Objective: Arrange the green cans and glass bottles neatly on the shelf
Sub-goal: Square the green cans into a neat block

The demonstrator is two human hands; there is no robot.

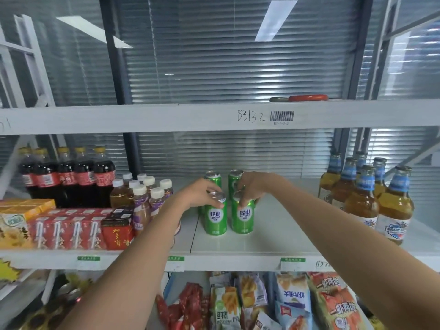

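Several green cans stand in two rows on the white shelf [262, 244]. My left hand [197, 195] grips the top of the front left green can [215, 219]. My right hand [253, 189] holds the rim of the front right green can [242, 217]. Behind them stand a back left can [213, 178] and a back right can [234, 183], partly hidden by my fingers. At the shelf's right end, several amber glass bottles [362, 198] with blue neck labels stand clustered upright.
Dark cola bottles [67, 177], small white-capped drink bottles [145, 198] and red drink cartons [69, 228] fill the shelf's left part. A red-handled tool [307, 97] lies on the upper shelf. Snack bags [273, 303] crowd the shelf below. Bare shelf lies between cans and glass bottles.
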